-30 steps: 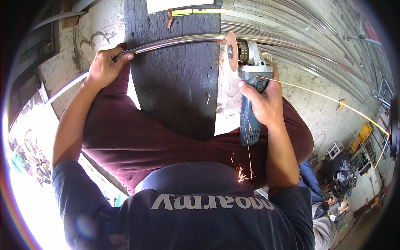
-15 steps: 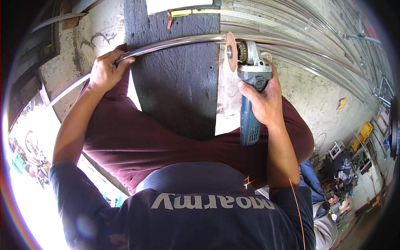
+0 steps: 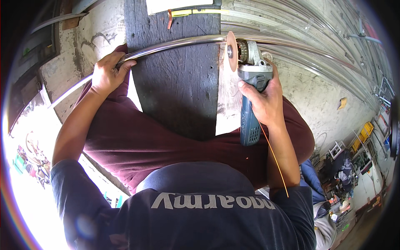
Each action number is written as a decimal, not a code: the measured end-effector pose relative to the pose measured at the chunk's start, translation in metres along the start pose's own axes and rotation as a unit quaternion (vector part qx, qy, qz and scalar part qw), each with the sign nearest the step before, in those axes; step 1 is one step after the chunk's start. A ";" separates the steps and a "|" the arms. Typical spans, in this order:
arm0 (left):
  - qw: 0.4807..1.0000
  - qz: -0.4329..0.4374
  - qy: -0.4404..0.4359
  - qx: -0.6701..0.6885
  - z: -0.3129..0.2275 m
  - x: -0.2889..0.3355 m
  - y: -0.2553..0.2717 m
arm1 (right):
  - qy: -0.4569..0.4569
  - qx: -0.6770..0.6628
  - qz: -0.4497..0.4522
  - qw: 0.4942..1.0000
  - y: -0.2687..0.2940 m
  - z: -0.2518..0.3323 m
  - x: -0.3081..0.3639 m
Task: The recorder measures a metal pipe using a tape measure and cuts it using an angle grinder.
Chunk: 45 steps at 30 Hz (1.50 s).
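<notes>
A long shiny metal tube (image 3: pixel 179 43) lies across a dark wooden plank (image 3: pixel 175 83) and runs on past both its edges. My left hand (image 3: pixel 109 71) is closed round the tube near the plank's left edge, thumb on top. In my right hand (image 3: pixel 266 98) is a blue-grey angle grinder (image 3: pixel 250 121), held by its body with the thumb over the near side. Its thin tan cutting disc (image 3: pixel 231 52) meets the tube just past the plank's right edge. An orange spark streaks down over my right forearm. The exact depth of the cut is hidden by the disc.
Several long metal tubes (image 3: pixel 316 25) lie on the pale floor at the far right. A yellow tape measure strip (image 3: pixel 196 12) crosses the plank's far end, beside an orange tag (image 3: pixel 169 20). Assorted tools and a yellow crate (image 3: pixel 363 133) stand at the right.
The sparks have shifted: one streak now crosses my right forearm higher up, and the bright burst over the shirt is nearly gone. Hands, tube and grinder are almost where they were.
</notes>
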<state>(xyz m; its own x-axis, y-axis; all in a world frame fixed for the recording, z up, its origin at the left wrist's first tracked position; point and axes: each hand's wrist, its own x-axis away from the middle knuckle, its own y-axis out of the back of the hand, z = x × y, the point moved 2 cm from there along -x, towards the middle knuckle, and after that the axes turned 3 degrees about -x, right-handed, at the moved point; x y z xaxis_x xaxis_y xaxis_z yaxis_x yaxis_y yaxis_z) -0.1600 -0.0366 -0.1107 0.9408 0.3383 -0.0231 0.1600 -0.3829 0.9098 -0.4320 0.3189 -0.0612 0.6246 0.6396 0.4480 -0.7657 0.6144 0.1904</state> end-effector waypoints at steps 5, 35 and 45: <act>1.000 0.006 -0.014 -0.003 -0.002 0.001 0.000 | -0.024 -0.028 0.000 0.999 -0.001 0.000 0.003; 0.999 0.000 -0.032 -0.023 -0.001 0.004 0.000 | -0.041 -0.053 -0.004 0.998 -0.002 0.008 0.004; 0.999 -0.017 -0.041 -0.022 -0.002 0.004 0.000 | -0.024 -0.051 0.003 0.998 -0.001 0.003 0.005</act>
<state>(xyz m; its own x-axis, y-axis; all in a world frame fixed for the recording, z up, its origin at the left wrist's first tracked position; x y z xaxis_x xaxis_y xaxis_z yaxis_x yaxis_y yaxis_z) -0.1572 -0.0338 -0.1097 0.9569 0.2773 -0.0860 0.1797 -0.3331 0.9256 -0.4284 0.3205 -0.0566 0.6102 0.6227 0.4898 -0.7487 0.6555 0.0993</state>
